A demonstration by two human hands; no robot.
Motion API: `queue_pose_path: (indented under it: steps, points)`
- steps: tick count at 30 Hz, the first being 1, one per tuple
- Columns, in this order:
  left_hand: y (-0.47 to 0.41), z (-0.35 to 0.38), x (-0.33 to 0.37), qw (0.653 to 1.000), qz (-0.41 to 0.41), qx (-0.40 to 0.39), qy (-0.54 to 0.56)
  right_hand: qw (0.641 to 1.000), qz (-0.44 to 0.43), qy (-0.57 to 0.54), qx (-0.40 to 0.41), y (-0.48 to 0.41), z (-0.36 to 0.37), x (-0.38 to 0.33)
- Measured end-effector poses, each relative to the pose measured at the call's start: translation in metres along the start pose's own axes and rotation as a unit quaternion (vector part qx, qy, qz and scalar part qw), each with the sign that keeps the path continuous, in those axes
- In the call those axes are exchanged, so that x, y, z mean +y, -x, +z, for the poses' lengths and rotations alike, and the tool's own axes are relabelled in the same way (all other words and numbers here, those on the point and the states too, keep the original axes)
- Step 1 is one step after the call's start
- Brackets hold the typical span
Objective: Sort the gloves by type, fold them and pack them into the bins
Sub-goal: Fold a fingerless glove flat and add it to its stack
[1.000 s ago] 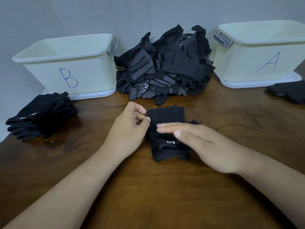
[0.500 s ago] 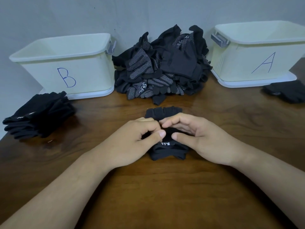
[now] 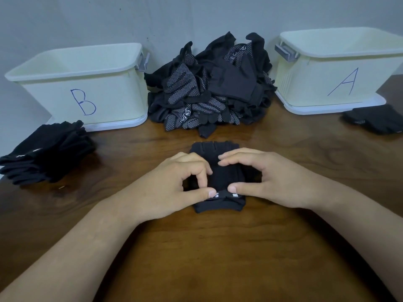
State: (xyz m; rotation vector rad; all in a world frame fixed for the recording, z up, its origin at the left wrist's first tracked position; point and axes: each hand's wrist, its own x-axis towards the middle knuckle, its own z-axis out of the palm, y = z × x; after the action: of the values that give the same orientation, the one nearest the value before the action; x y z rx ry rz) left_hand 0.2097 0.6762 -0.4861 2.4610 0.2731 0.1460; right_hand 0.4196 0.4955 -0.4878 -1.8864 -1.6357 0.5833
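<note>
As my left hand (image 3: 174,184) and right hand (image 3: 268,177) pinch the black glove (image 3: 219,207) at centre frame, I'm mid-fold; next, I reckon, double it over and carry it to bin B (image 3: 104,92), upper left.

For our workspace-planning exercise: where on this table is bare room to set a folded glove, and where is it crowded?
Free: table near the front edge, and between the right hand and bin A. Crowded: the glove pile between bin A and bin B.
</note>
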Motion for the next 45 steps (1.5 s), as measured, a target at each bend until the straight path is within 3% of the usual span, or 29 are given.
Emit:
queue_pose_path:
  steps: [8,10,12,15,18,21,23,26,29,35,41,45]
  points:
    - [-0.003,-0.007,-0.001,0.989,-0.048,-0.110,-0.080,0.989,0.012,0.122,-0.087,-0.002,-0.001,0.011]
    - [-0.001,-0.010,-0.001,0.986,-0.056,-0.130,-0.090,0.989,0.004,0.133,-0.061,-0.001,-0.002,0.012]
    - [0.002,-0.010,0.000,0.985,-0.059,-0.130,-0.097,0.997,-0.002,0.077,0.028,-0.001,-0.006,0.015]
    - [0.005,-0.009,0.007,0.991,-0.054,-0.090,-0.088,0.989,0.002,-0.046,0.138,0.000,-0.021,0.024]
    - [0.006,-0.014,0.018,0.997,-0.066,-0.023,-0.032,0.985,0.033,-0.082,0.148,0.003,-0.029,0.029]
    - [-0.008,-0.016,0.036,0.990,-0.052,0.123,0.041,0.986,0.054,-0.064,0.141,0.004,-0.028,0.028]
    - [-0.027,-0.009,0.054,0.987,-0.050,0.155,0.018,0.987,0.053,-0.039,0.146,0.002,-0.026,0.029]
    - [-0.050,0.016,0.070,0.995,-0.050,0.028,-0.083,0.987,0.063,-0.012,0.150,0.002,-0.025,0.029]
    - [-0.047,0.038,0.060,0.972,-0.091,-0.061,-0.207,0.987,0.078,-0.008,0.140,0.002,-0.021,0.027]
    - [-0.035,0.047,0.042,0.968,-0.087,-0.035,-0.232,0.990,0.076,0.003,0.118,0.006,-0.034,0.025]
    - [-0.038,0.047,0.039,0.958,-0.091,-0.052,-0.268,0.983,0.092,0.150,0.056,0.008,-0.032,0.024]
    - [-0.038,0.048,0.039,0.955,-0.089,-0.061,-0.275,0.983,0.097,0.126,0.097,0.004,-0.023,0.015]
